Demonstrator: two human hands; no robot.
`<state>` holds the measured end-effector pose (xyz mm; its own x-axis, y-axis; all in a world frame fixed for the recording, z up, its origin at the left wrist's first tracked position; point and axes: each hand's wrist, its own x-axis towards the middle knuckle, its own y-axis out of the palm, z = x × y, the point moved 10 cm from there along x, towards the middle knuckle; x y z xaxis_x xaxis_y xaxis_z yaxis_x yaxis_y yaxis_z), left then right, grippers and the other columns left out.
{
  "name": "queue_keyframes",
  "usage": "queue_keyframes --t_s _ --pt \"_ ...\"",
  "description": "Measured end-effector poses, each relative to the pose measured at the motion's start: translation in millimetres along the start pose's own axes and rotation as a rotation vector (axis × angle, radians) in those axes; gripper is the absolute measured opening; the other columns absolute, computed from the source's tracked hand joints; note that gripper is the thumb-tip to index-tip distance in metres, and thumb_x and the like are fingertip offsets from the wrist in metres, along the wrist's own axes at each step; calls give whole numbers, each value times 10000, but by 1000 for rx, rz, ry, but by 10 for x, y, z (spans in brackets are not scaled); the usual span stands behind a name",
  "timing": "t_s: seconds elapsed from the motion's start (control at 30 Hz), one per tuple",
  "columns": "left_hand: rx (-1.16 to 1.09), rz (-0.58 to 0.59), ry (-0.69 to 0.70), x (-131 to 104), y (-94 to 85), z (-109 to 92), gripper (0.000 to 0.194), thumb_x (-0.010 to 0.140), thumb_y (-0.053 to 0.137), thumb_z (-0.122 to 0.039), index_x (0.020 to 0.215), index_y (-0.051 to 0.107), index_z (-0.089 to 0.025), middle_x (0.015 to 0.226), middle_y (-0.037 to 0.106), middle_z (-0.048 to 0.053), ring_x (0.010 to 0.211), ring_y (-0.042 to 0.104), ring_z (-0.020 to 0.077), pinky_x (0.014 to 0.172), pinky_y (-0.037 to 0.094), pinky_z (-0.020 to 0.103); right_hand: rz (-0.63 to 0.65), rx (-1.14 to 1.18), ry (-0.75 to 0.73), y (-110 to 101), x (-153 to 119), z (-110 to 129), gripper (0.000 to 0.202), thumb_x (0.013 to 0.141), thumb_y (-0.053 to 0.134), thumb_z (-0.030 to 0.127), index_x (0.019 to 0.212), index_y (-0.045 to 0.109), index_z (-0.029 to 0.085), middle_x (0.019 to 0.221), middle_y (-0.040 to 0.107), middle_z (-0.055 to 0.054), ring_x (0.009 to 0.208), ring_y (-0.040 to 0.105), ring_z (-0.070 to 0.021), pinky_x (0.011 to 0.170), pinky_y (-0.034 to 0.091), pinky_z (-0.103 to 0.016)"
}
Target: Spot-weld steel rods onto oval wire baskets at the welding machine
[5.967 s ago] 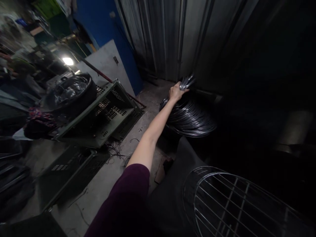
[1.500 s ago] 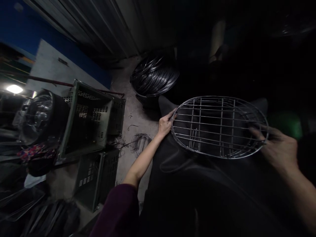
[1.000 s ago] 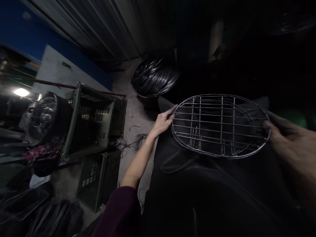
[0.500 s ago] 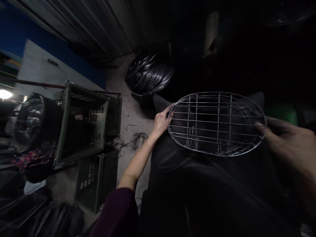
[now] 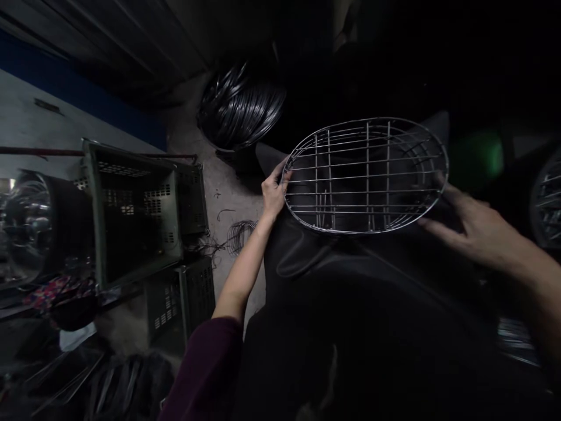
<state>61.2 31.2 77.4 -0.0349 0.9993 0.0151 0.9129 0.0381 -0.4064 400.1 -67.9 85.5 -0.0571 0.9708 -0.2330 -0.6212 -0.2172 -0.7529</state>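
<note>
An oval wire basket (image 5: 368, 175) of bright metal rods is held up before me over dark cloth on my lap. My left hand (image 5: 275, 190) is closed on the left end of its rim. At the opposite end, my right hand (image 5: 473, 225) curls loosely about the rim. Its fingertips show through the wires and its thumb sits lower, spread from the fingers. The far side of the basket is partly lost in the dark.
A bundle of shiny black wire (image 5: 241, 108) stands on the floor ahead. Green perforated crates (image 5: 135, 216) stand at the left, with a round dark container (image 5: 30, 225) beyond. Thin wire coils (image 5: 240, 237) lie on the concrete. Another container of metal parts (image 5: 550, 202) sits at far right.
The view has shifted, and the basket appears higher and slightly left. My right hand has moved along the basket's right end, its thumb now visible below the rim. My left hand keeps its hold.
</note>
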Motion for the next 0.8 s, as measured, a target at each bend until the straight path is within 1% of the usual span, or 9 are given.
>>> queue_keyframes --t_s 0.07,0.23,0.37,0.43,0.53,0.6,0.67,0.73,0.8 --pt "13 -6 -18 12 -1 50 348 918 593 -355 1208 676 -184 1228 721 53 1193 653 209 1081 482 335 68 -45 10 114 -34 2 982 686 590 714 1504 343 230 1477 457 -182 1351 428 -402 1099 338 -645" --pt "20 -31 -31 74 -1 135 422 903 590 -459 1217 669 -188 1239 712 71 1237 623 218 1104 456 336 -64 0 77 262 22 12 1099 712 543 777 1551 190 162 1534 345 -240 1417 327 -403 1133 268 -644" --pt "-6 134 -77 37 -121 25 602 799 670 -569 1236 655 -156 1299 669 121 1273 588 266 1131 422 386 -43 111 59 302 -35 22 1093 728 597 712 1564 186 141 1548 332 -221 1415 341 -391 1159 270 -598" --pt "-75 256 -152 167 -283 42 697 756 713 -566 1327 592 -187 1309 661 121 1226 618 274 1070 479 407 -75 157 35 133 -51 -76 1023 742 605 681 1559 237 188 1540 381 -155 1388 406 -331 1150 341 -517" --pt "-142 268 -103 752 -528 -160 756 797 653 -579 1446 465 -240 1343 635 108 1204 627 268 1049 490 423 -312 131 222 -510 -122 -668 716 829 532 605 1456 445 272 1439 530 -49 1283 529 -221 1085 432 -372" --pt "-65 498 -50 1059 -231 -473 775 776 678 -563 1460 446 -283 1408 590 97 1300 557 295 1059 478 438 -481 55 457 -1012 -256 -1194 517 879 465 525 1286 610 240 1312 628 -70 1195 585 -217 1052 445 -369" --pt "63 775 -58 1146 252 -759 803 692 765 -510 1422 495 -313 1421 583 96 1319 543 318 1016 508 445 -535 -12 616 -1343 -291 -1582 464 856 475 465 1130 683 153 1184 674 -168 1132 610 -286 1022 450 -450" --pt "119 852 -137 1223 637 -909 723 609 828 -424 1292 629 -296 1309 665 122 1151 668 315 873 581 411 -518 -39 683 -1446 -183 -1837 477 800 516 474 1027 706 99 1069 677 -258 1081 614 -375 956 458 -551" --pt "169 1044 -318 1137 1019 -798 730 549 847 -334 1248 656 -244 1192 720 141 1029 723 307 811 598 410 -508 -61 664 -1384 -4 -2011 549 766 522 560 983 716 95 1011 652 -315 1034 605 -449 847 449 -643"
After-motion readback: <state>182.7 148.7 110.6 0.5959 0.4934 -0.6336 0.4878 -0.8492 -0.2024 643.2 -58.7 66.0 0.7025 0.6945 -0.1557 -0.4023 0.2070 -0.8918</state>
